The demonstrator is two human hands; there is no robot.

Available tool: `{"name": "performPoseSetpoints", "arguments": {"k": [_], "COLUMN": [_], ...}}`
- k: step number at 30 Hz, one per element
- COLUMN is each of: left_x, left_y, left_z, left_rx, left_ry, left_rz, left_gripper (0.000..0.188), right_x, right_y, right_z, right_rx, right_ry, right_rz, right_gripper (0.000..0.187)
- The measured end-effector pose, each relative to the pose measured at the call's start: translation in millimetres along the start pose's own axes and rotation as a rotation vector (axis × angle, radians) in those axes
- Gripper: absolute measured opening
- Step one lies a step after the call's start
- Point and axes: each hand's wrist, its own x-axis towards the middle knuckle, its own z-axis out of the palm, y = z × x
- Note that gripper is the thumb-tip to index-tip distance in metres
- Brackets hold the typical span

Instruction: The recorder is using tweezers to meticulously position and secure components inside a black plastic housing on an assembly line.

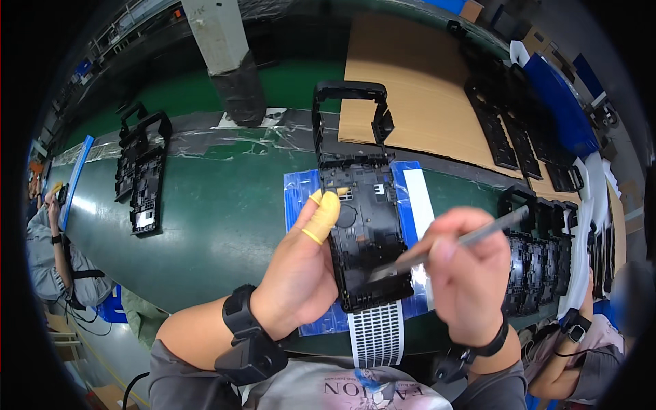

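In front of me a black plastic housing (365, 236) with a large loop-shaped handle at its far end lies over a blue plastic sheet (301, 188). My left hand (301, 273), a yellow finger cot on its thumb, grips the housing's left edge. Slim grey metal tweezers (471, 237) are pinched in the fingers of my right hand (471, 273), blurred by motion. Their tip reaches into the near end of the housing, beside a small pale patch I cannot make out. A white sheet with rows of black labels (377, 335) sticks out under the housing's near end.
Similar black housings (147, 184) stand at left, and several more (536, 266) at right. Beyond lie a cardboard sheet (410, 89) with black parts (495, 130) and a blue bin (560, 109). A wrapped pillar (236, 82) rises behind. People (61, 253) sit at both sides.
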Motion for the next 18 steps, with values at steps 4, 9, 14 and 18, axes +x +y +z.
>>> {"name": "performPoseSetpoints", "arguments": {"k": [4, 9, 14, 18], "left_x": [-4.2, -11.1, -11.4, -9.8], "left_y": [0.0, 5.1, 3.7, 3.9], "left_z": [2.0, 4.7, 3.6, 4.1], "left_rx": [-0.154, -0.185, -0.156, -0.171], "left_ry": [-0.038, -0.013, -0.026, -0.055], "left_rz": [-0.043, -0.059, -0.021, -0.013], "left_gripper": [0.032, 0.036, 0.038, 0.038], "right_x": [-1.2, -5.6, -7.5, -6.6], "right_y": [16.3, 22.7, 22.9, 22.4], "right_z": [-9.1, -9.0, -8.3, -7.5], "right_rx": [0.029, -0.011, -0.035, -0.041], "right_ry": [0.125, 0.054, 0.036, 0.036], "right_rz": [0.039, 0.022, 0.011, 0.015], "right_gripper": [0.017, 0.018, 0.019, 0.018]}}
